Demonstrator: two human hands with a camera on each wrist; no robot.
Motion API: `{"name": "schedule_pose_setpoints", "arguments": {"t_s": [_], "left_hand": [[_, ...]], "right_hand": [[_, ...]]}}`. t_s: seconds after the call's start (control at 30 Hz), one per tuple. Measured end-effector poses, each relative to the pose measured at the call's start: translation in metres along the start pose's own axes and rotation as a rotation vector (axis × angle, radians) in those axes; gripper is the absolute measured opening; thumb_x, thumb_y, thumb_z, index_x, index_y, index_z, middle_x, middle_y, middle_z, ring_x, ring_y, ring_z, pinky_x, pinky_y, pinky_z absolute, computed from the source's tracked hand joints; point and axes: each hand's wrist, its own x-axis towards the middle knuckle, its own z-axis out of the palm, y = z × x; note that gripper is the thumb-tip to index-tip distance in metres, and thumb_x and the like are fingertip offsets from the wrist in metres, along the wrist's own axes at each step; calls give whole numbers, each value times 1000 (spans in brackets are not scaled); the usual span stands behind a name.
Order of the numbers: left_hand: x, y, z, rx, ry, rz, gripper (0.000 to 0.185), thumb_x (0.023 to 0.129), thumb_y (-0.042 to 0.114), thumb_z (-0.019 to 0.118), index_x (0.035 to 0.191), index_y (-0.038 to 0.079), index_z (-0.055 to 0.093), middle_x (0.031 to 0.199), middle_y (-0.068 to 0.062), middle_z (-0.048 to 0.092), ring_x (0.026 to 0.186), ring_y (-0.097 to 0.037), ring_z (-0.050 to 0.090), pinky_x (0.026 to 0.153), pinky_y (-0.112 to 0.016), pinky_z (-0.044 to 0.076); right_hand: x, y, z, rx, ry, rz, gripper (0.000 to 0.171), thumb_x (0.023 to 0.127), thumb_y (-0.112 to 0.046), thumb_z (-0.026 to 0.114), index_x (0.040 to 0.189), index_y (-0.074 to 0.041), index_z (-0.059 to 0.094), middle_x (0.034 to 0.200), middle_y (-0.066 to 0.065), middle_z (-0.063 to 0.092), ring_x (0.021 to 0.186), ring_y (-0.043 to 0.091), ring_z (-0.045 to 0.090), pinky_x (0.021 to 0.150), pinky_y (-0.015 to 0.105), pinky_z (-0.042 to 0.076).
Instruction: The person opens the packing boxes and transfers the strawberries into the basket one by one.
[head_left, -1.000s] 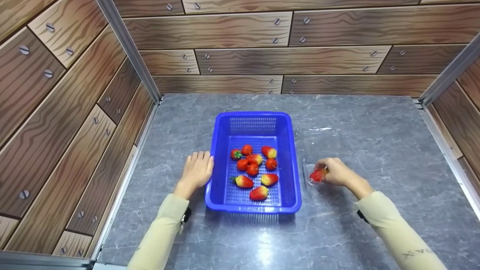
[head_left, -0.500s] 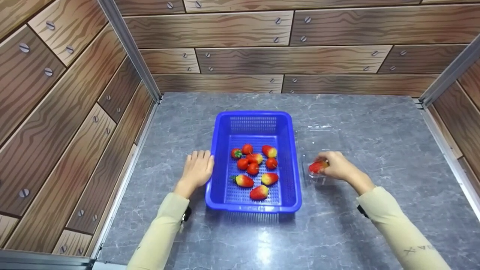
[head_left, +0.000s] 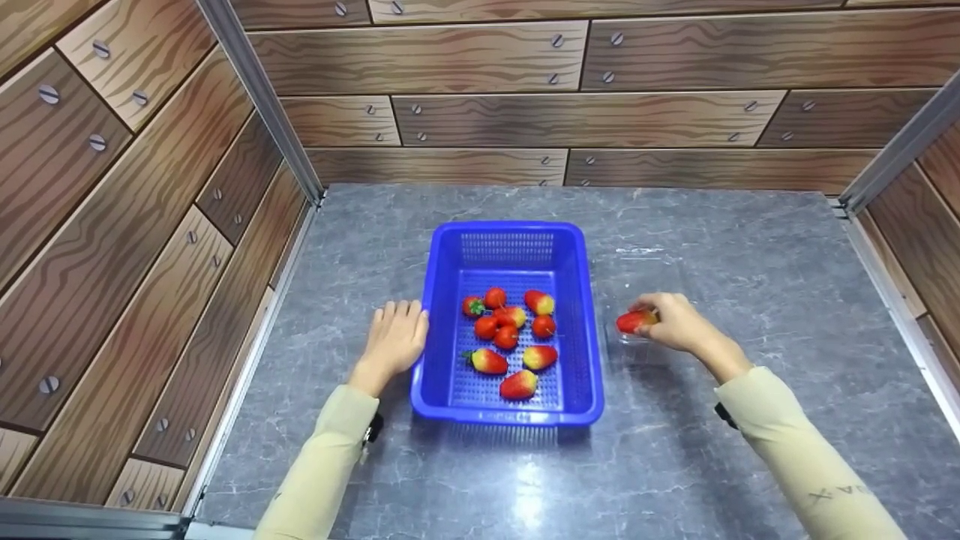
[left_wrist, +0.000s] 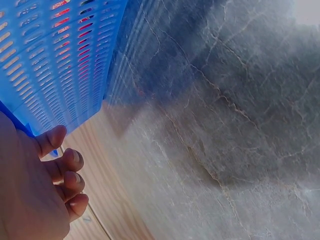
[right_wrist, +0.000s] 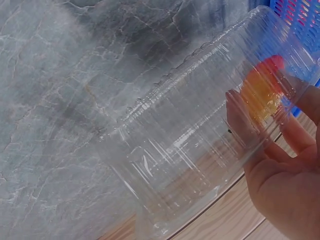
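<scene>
A blue plastic basket (head_left: 505, 417) stands at mid-table in the head view. Inside lie several strawberries (head_left: 518, 385) and several cherry-like round red fruits (head_left: 544, 325). At its left rim my left hand (head_left: 395, 337) holds the edge with bent fingers; the thumb is hidden. On the right, a clear plastic box (right_wrist: 165, 145) is hard to make out from above. Within its near part my right hand (head_left: 677, 328) pinches a red and yellow strawberry (head_left: 632, 322) between thumb and fingers. In the right wrist view the strawberry shows through the clear wall.
The grey marbled table (head_left: 780, 300) is bounded by wood-patterned panels (head_left: 480, 120) at the back and on both sides. Metal posts (head_left: 262, 97) mark the corners. The basket and the clear box stand close side by side.
My right hand has moved a little away from me with the strawberry, which now shows more fully between the fingertips. The left hand and basket have stayed put.
</scene>
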Motion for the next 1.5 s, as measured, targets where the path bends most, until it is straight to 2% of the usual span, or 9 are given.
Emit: {"name": "schedule_pose_setpoints", "arguments": {"t_s": [0.3,0.6,0.93,1.27,1.5], "left_hand": [[0,-1,0,-7,-18,-8,30,105,23,35,104,1,55,96,-19,58,91,-40,51,81,-50,39],[0,-2,2,-4,-13,-9,32,106,24,34,106,1,56,98,-20,60,93,-40,52,81,-51,39],[0,-1,2,-2,-20,-16,32,105,23,35,107,0,57,99,-19,60,94,-40,52,82,-50,39],[0,-2,1,4,-19,-16,32,105,24,34,104,0,56,98,-20,59,93,-41,52,81,-51,39],[1,-2,3,-5,-26,-13,33,106,24,33,105,1,56,100,-20,60,95,-41,51,83,-51,39]], "right_hand": [[4,-5,-9,-24,21,6,32,78,2,72,109,9,68,99,26,68,81,34,65,75,51,52],[12,-14,-20,-44,39,-15,32,79,1,71,109,8,68,102,27,68,87,39,66,78,54,52],[29,-36,-30,-28,42,-7,32,82,2,71,112,9,66,104,27,68,89,38,64,79,54,50],[56,-66,-21,7,45,-35,29,82,0,72,110,6,69,103,22,70,87,34,63,80,50,50],[75,-85,-13,16,32,-45,33,83,-2,72,114,8,66,110,26,67,101,40,63,90,53,49]]}}
